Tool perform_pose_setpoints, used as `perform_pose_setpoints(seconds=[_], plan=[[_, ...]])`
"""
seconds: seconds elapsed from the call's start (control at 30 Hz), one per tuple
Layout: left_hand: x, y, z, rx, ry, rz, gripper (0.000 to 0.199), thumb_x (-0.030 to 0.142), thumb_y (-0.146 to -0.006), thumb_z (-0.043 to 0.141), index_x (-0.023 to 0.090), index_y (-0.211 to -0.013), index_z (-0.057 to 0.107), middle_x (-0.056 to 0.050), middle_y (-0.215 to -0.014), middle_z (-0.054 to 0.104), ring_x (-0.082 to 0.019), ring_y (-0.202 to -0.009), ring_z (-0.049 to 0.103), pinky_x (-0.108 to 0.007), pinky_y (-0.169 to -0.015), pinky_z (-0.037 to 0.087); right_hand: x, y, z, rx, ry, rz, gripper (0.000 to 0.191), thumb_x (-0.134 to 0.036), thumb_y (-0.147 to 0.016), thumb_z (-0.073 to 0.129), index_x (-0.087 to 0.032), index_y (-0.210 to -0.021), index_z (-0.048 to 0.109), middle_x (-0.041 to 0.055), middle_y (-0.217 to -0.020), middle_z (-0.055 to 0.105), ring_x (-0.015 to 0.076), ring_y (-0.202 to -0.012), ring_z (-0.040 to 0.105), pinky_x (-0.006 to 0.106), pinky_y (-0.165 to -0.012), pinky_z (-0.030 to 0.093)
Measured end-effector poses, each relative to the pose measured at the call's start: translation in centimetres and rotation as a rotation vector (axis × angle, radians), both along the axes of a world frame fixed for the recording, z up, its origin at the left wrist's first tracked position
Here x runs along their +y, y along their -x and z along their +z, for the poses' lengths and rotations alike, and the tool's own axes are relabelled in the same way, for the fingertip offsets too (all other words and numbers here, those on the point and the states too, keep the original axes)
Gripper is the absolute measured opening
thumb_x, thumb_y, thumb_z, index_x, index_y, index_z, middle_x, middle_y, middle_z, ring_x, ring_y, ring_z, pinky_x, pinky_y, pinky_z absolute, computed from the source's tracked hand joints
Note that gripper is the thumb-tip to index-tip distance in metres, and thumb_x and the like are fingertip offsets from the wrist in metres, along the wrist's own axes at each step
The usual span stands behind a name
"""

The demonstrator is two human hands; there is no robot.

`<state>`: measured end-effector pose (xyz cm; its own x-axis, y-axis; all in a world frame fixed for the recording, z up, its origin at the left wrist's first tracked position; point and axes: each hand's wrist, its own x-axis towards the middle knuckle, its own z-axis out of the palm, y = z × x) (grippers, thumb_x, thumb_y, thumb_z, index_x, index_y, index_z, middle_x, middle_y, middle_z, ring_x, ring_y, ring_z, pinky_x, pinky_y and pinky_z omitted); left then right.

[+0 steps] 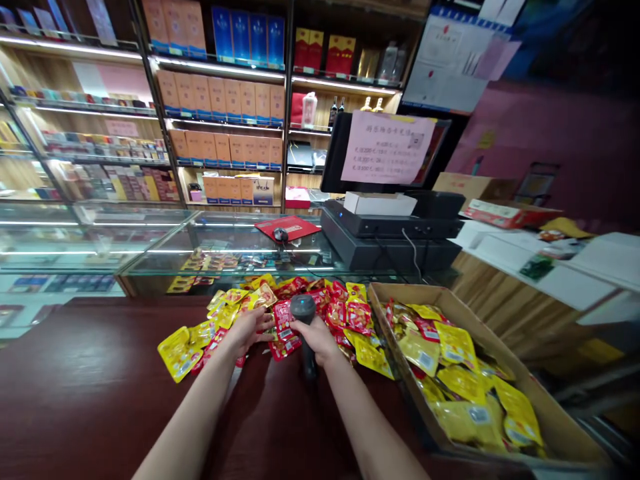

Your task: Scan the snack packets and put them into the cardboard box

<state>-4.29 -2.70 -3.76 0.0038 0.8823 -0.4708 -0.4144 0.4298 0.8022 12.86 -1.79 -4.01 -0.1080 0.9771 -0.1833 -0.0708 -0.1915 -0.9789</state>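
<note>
R grip (pixel 319 340) is wrapped round the dark scanner (pixel 303 307); L grip (pixel 250 331) is spread over the packets (pixel 283 320), heaped on the worktop's (pixel 100 387) far side, left of the carton (pixel 565 433). Packets prob. light, soft, slippery: pinch by edges. Scanner prob. stiff: hold by handle (pixel 309 363).

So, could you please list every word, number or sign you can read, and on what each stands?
"200元": pink sheet on the monitor.
"300元": same sheet; its other writing is too blurred to quote surely.
Packets, shelf boxes, wall sheets: printing too small or blurred.
</note>
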Motion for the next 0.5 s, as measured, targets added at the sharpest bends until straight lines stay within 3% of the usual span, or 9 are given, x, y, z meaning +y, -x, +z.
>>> perform_pose_setpoints(seconds=[0.2,0.37,0.5], plan=[[-0.6,-1.9,-1.7,0.115,-0.15,-0.009,0.039,0.022,-0.07,0.072,0.012,-0.105,0.058,-0.013,-0.101,0.065,-0.02,-0.083,0.065,-0.032,-0.064,0.057,-0.9,-1.2,-0.5,0.064,0.075,-0.038,0.025,-0.022,-0.057,0.069,-0.016,-0.082,0.066,-0.0001,-0.073,0.067,0.0154,-0.071,0.06,0.025,-0.067,0.045],[-0.7,-3.4,-2.5,0.182,-0.192,0.003,0.041,0.024,-0.059,0.08,0.013,-0.093,0.06,-0.008,-0.084,0.067,-0.018,-0.065,0.065,-0.03,-0.053,0.056,-2.2,-2.7,-0.1,0.117,0.039,-0.054,0.028,-0.022,-0.058,0.07,-0.016,-0.085,0.065,0.0016,-0.081,0.067,0.0159,-0.078,0.06,0.025,-0.07,0.044],[-0.2,-4.1,-2.1,0.17,-0.213,-0.025,0.041,0.028,-0.058,0.08,0.016,-0.091,0.059,-0.001,-0.07,0.064,-0.013,-0.054,0.06,-0.03,-0.052,0.054,-3.6,-3.8,1.3,0.1,-0.035,-0.067,0.029,-0.022,-0.059,0.07,-0.017,-0.086,0.064,0.0004,-0.081,0.067,0.0159,-0.08,0.059,0.026,-0.077,0.043]])
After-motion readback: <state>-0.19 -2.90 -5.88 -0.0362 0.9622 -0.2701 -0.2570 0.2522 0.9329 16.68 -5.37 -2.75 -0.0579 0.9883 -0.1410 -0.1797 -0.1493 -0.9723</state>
